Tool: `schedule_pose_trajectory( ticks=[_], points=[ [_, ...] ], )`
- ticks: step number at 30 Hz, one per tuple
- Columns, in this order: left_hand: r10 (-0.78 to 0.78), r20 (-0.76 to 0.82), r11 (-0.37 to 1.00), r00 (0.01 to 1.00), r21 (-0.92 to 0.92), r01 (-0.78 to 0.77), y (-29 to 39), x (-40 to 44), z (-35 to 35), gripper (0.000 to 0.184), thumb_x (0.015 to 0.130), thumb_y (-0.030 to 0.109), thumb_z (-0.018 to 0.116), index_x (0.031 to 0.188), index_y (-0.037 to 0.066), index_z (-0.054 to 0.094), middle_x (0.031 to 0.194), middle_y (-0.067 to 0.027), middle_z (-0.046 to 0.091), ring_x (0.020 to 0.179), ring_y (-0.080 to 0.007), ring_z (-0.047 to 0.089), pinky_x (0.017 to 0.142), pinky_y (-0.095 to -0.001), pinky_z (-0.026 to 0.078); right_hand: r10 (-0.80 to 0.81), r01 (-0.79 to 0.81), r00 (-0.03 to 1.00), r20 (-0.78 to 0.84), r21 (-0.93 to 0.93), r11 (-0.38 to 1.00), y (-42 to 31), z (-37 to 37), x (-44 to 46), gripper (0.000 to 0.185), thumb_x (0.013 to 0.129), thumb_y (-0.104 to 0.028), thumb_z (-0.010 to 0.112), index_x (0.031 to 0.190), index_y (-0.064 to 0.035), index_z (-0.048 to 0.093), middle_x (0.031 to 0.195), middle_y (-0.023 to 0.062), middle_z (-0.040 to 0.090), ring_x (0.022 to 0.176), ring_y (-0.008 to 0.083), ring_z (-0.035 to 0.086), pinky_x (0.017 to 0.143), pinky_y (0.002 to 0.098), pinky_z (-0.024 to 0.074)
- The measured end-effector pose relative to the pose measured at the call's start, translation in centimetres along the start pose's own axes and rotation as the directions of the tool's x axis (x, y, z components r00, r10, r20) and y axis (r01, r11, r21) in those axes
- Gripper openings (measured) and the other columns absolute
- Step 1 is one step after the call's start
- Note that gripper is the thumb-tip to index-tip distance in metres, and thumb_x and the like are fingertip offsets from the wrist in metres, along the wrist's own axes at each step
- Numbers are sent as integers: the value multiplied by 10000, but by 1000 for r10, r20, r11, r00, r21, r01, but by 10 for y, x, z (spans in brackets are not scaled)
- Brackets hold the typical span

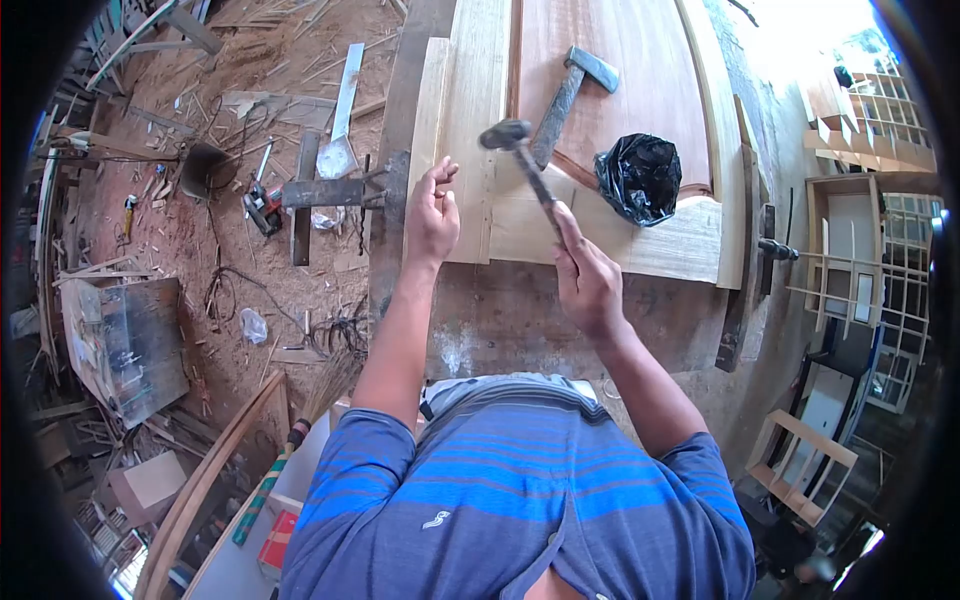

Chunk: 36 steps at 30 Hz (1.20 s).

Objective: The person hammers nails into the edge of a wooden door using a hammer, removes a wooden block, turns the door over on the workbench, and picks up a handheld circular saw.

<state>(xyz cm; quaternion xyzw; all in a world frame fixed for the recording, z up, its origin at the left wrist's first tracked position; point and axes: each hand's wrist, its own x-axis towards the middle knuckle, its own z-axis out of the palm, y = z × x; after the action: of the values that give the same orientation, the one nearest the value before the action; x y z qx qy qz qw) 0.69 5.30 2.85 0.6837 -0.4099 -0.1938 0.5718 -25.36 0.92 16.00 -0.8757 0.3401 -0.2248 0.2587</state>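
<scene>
My right hand [588,275] is wrapped round the handle of a hammer [537,178], its dark head raised up and to the left above a wooden door panel [610,230]. At the panel's left edge is my left hand [436,218], fingers curled towards the thumb. Whatever it may pinch is too small to make out. On the panel lies a second tool with a broad metal head [560,110], like a hatchet or hammer. A black plastic bag [640,180] stands open to the right of the hammer, on the panel's near part.
A metal bar clamp [330,192] juts from the bench's left side. Wood shavings and offcuts cover the floor [250,300], where a red power tool [263,208] lies. A worn wooden box [125,340] stands left. Wooden frames [845,250] are at right.
</scene>
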Motion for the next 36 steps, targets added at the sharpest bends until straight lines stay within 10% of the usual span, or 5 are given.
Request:
schedule_pose_trajectory(
  ticks=[7, 11, 14, 27, 36],
  points=[
    [-16, 15, 1000, 1000, 19, 16, 2, -3, -3, 582, 965, -79, 509, 1529, 46, 578, 1383, -148, 739, 1216, -256, 729, 1007, -372, 566, 91, -63, 977, 193, -147, 987, 10, -5, -14, 646, 1043, -157, 669, 1652, -318, 525, 774, 166, 659, 685, 363, 698, 652, 506, 561],
    [-33, 8, 999, 999, -25, 33, 8, -3, -3, 554, 972, -71, 510, 1512, 24, 591, 1373, -168, 741, 1224, -274, 733, 1034, -372, 571, -67, 87, 967, -246, 71, 994, 23, 28, -26, 664, 1028, -122, 683, 1642, -328, 540, 788, 167, 643, 661, 348, 689, 611, 517, 550],
    [-9, 9, 1000, 1000, -17, 10, 2, 2, 0, 552, 988, -47, 525, 1533, 26, 579, 1399, -166, 740, 1255, -241, 724, 1020, -346, 562, 22, 30, 983, 183, -278, 960, 43, 32, -42, 640, 1000, -24, 698, 1613, -147, 558, 860, 172, 689, 648, 342, 679, 619, 472, 573],
    [-52, 15, 998, 999, -16, 52, 10, 3, 0, 547, 967, -27, 532, 1511, -24, 588, 1382, -181, 745, 1263, -252, 721, 1070, -361, 557, 12, 11, 996, 85, -258, 966, 50, 48, -62, 804, 1004, -130, 643, 1722, -374, 376, 762, 164, 650, 662, 372, 712, 602, 530, 583],
    [4, 194, 985, 981, 166, -37, 49, -3, 77, 229, 984, 206, 733, 1143, 48, 780, 1075, -151, 790, 982, -314, 754, 912, -440, 597, 237, -213, 965, -116, 188, 959, 51, 4, -114, 573, 1026, 10, 669, 1588, -52, 576, 1438, 229, 698, 1239, 325, 750, 1005, 411, 607]
  ],
)
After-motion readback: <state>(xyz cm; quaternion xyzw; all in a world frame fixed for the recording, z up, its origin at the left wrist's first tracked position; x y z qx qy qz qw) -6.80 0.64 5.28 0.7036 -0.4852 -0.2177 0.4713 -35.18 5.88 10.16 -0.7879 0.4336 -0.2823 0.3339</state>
